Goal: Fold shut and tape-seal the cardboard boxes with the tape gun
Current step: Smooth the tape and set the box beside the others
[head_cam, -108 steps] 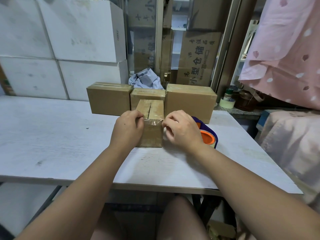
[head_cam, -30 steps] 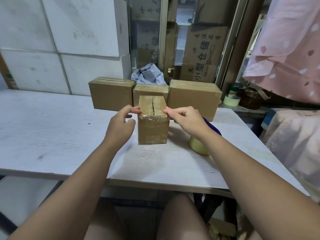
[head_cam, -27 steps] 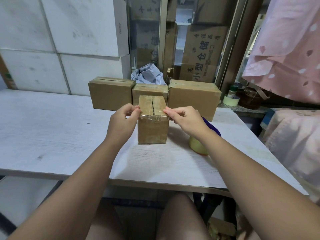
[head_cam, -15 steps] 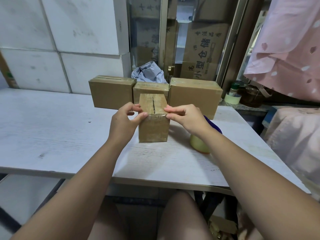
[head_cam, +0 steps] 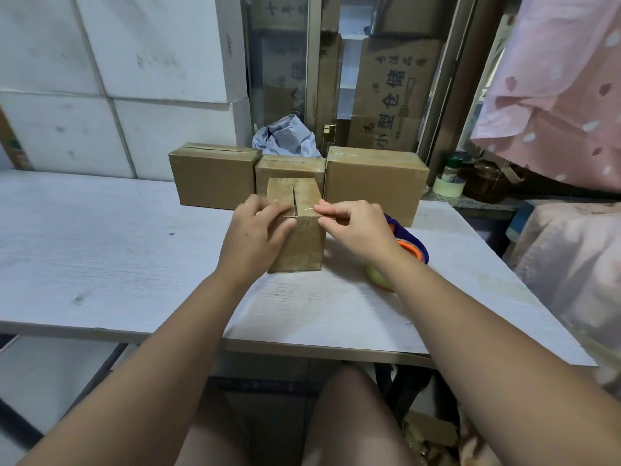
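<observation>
The small box point(head_cam: 302, 245) stands mid-table point(head_cam: 100, 250), its top flaps folded shut with a slit between them. The left hand point(head_cam: 252, 237) grips its upper left edge, fingers on top and thumb on the front. The right hand point(head_cam: 356, 227) pinches the upper right edge, where clear tape glints. The tape gun point(head_cam: 415, 248) lies behind the right wrist. Three closed boxes point(head_cam: 373, 183) line up just beyond.

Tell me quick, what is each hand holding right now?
Left hand: grips the small box at its top left edge.
Right hand: pinches the same box's top right edge.
</observation>
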`<act>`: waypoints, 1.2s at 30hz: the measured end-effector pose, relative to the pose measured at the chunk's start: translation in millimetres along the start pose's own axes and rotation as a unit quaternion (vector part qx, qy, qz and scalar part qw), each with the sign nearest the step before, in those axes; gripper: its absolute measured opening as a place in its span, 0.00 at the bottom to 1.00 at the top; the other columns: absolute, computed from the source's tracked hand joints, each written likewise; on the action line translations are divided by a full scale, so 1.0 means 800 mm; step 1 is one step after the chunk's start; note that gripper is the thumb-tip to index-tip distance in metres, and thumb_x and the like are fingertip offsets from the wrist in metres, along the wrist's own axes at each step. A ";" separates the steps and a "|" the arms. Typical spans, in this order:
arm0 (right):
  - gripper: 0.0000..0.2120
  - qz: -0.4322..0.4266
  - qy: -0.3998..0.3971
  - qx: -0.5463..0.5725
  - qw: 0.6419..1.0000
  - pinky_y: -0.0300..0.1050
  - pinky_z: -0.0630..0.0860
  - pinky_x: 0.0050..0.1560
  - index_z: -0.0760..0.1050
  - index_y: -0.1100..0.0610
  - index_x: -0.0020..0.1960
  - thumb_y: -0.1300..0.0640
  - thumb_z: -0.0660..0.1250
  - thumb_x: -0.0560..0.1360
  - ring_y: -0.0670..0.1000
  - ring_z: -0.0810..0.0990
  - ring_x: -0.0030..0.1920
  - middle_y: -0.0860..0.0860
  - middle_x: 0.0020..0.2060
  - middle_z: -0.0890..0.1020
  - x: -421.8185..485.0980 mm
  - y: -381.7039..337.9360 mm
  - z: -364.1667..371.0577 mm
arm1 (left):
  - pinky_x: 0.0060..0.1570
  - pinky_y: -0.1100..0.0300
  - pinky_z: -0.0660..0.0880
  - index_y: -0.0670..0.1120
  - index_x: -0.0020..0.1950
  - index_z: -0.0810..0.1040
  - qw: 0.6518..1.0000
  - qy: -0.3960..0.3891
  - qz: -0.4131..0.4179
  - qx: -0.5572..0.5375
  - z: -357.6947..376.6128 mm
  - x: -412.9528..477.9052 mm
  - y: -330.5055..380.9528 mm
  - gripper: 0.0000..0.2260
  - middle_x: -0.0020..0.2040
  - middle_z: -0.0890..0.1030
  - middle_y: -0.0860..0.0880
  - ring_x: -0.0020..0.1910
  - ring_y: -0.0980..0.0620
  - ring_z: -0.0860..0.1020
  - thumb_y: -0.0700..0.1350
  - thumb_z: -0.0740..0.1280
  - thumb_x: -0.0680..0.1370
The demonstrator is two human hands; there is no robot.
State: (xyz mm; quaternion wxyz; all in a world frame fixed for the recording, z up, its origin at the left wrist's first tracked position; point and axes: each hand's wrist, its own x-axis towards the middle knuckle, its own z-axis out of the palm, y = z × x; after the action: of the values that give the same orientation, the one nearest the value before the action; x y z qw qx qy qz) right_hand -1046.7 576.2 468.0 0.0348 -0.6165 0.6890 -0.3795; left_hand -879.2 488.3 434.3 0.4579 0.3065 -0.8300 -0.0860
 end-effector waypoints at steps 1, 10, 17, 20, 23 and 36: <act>0.14 0.008 0.009 0.016 1.000 0.35 0.68 0.64 0.80 0.51 0.59 0.51 0.70 0.74 0.42 0.75 0.62 0.45 0.59 0.80 0.000 0.001 0.002 | 0.53 0.57 0.70 0.46 0.57 0.81 1.000 0.005 -0.022 -0.016 0.003 0.001 0.003 0.13 0.48 0.74 0.47 0.51 0.47 0.73 0.48 0.70 0.75; 0.13 0.032 0.120 0.055 0.991 0.42 0.71 0.63 0.81 0.55 0.57 0.52 0.70 0.74 0.48 0.78 0.60 0.48 0.58 0.81 -0.003 -0.003 0.037 | 0.48 0.63 0.62 0.42 0.50 0.82 0.997 0.041 -0.067 -0.021 0.015 0.005 0.010 0.11 0.44 0.72 0.48 0.50 0.44 0.70 0.47 0.72 0.73; 0.15 0.027 0.125 0.124 0.984 0.33 0.69 0.62 0.80 0.55 0.59 0.56 0.71 0.73 0.42 0.76 0.61 0.46 0.60 0.80 -0.014 0.006 0.044 | 0.58 0.47 0.72 0.48 0.56 0.82 0.991 0.004 -0.049 -0.121 0.005 0.000 -0.005 0.13 0.46 0.70 0.57 0.54 0.46 0.74 0.46 0.72 0.72; 0.13 0.042 0.125 0.207 0.969 0.32 0.70 0.62 0.80 0.55 0.59 0.60 0.69 0.75 0.39 0.75 0.59 0.47 0.60 0.80 -0.015 0.009 0.048 | 0.57 0.47 0.72 0.48 0.54 0.82 0.989 0.016 -0.062 -0.135 0.005 0.004 -0.002 0.12 0.44 0.71 0.58 0.53 0.46 0.75 0.40 0.73 0.72; 0.12 0.046 0.126 0.235 0.963 0.36 0.71 0.63 0.80 0.54 0.58 0.62 0.68 0.75 0.39 0.76 0.60 0.47 0.59 0.80 -0.013 0.013 0.049 | 0.59 0.52 0.72 0.51 0.55 0.81 0.985 -0.003 -0.070 -0.155 0.002 0.007 -0.004 0.13 0.45 0.72 0.55 0.54 0.49 0.74 0.40 0.73 0.72; 0.13 0.055 0.087 0.267 0.958 0.46 0.73 0.65 0.80 0.53 0.58 0.65 0.63 0.77 0.41 0.75 0.62 0.46 0.60 0.79 -0.007 0.023 0.044 | 0.56 0.72 0.69 0.48 0.61 0.78 0.971 -0.065 -0.087 -0.211 -0.016 0.007 -0.013 0.13 0.50 0.73 0.59 0.55 0.67 0.72 0.38 0.65 0.78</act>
State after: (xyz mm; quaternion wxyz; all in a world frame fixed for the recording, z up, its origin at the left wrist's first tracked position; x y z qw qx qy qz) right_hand -1042.3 563.4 430.6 0.1585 -0.5107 0.5956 -0.5994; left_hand -866.3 478.5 440.8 0.4483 0.2673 -0.7913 -0.3184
